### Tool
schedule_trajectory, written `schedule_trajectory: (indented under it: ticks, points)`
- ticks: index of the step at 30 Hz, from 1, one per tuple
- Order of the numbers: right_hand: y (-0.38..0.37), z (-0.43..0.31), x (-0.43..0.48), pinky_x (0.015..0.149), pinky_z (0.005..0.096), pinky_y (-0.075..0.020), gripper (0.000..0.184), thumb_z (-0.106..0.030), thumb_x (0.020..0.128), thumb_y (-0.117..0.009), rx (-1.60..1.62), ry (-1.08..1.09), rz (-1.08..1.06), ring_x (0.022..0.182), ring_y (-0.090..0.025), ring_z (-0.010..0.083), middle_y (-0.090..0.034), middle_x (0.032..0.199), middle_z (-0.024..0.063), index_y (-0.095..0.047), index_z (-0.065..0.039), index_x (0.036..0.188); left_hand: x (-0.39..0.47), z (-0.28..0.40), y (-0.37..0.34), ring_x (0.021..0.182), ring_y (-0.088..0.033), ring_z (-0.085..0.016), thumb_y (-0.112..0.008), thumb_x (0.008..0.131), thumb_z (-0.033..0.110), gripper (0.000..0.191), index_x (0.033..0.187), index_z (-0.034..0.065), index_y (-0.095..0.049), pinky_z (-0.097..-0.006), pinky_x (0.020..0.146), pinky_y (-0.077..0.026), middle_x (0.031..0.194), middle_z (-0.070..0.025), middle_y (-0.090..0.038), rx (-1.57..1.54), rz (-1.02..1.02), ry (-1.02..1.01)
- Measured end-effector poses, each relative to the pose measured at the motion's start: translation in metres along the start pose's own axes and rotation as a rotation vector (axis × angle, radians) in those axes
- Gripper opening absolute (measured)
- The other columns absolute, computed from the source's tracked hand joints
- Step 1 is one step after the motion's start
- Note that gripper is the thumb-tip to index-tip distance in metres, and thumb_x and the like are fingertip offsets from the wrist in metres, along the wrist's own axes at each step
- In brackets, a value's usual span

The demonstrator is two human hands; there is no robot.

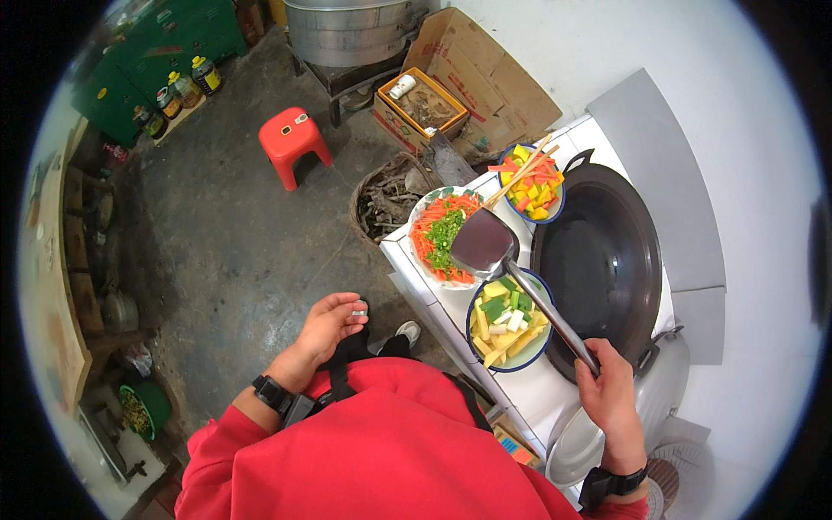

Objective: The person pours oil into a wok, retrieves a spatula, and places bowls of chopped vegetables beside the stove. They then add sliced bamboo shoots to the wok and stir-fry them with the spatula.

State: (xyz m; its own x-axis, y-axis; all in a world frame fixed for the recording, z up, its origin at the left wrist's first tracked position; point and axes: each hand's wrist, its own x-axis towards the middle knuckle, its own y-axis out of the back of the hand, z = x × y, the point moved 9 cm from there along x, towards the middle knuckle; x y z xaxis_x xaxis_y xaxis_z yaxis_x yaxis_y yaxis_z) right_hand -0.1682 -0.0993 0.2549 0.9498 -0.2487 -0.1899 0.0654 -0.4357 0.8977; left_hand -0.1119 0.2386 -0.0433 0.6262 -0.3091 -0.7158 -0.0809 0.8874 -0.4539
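Note:
My right hand (608,383) grips the metal handle of a wok spatula (486,244). Its broad dark blade hangs above the counter, over the edge of a plate of carrot shreds topped with chopped green onion (434,237). Below the handle is a blue-rimmed bowl of potato strips and cut leek or scallion (510,325). A large dark wok (598,240), with only a shine at its bottom, is set into the white-tiled stove top (520,396). My left hand (328,328) is held in front of my body, fingers loosely bent and apart, with nothing visible in it.
Wooden chopsticks (520,172) lie across a blue-rimmed bowl of yellow and orange vegetable pieces (536,195). A metal lid (575,445) leans near my right wrist. Beyond the counter are a basket of firewood (383,201), cardboard boxes (481,65) and a red stool (292,143).

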Motion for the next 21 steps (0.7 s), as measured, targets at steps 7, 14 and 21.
schedule_trajectory:
  ticks: [7,14,21]
  points:
    - [-0.005,-0.022,0.001,0.066,0.0396,-0.0467,0.02,-0.002,0.082,-0.06,-0.113,0.19,0.175,0.076,-0.056,0.0375,-0.056,0.083,0.0183,-0.056,-0.001,0.101,0.0,0.002,-0.03,0.095,-0.059,-0.018,-0.048,0.093,0.009,0.03,0.121,0.0014,-0.047,-0.0298,0.082,-0.05,0.11,-0.01,-0.059,0.184,-0.206,0.044]
    - [-0.004,-0.031,-0.019,0.062,0.0413,-0.0438,0.029,0.002,0.078,-0.062,-0.246,0.194,0.321,0.073,-0.054,0.0356,-0.053,0.082,0.0173,-0.054,0.001,0.106,0.004,-0.017,-0.091,0.102,-0.059,-0.017,-0.054,0.093,0.015,0.038,0.129,0.0039,-0.045,-0.0311,0.088,-0.049,0.117,-0.0114,-0.059,0.455,-0.612,0.228]
    - [-0.012,-0.033,-0.046,0.061,0.0412,-0.0443,0.035,0.003,0.075,-0.065,-0.302,0.122,0.442,0.073,-0.054,0.0345,-0.055,0.084,0.0169,-0.054,0.001,0.108,0.015,-0.036,-0.155,0.104,-0.059,-0.021,-0.054,0.093,0.014,0.05,0.137,0.0021,-0.034,-0.0316,0.089,-0.049,0.121,-0.0164,-0.055,0.511,-0.868,0.296]
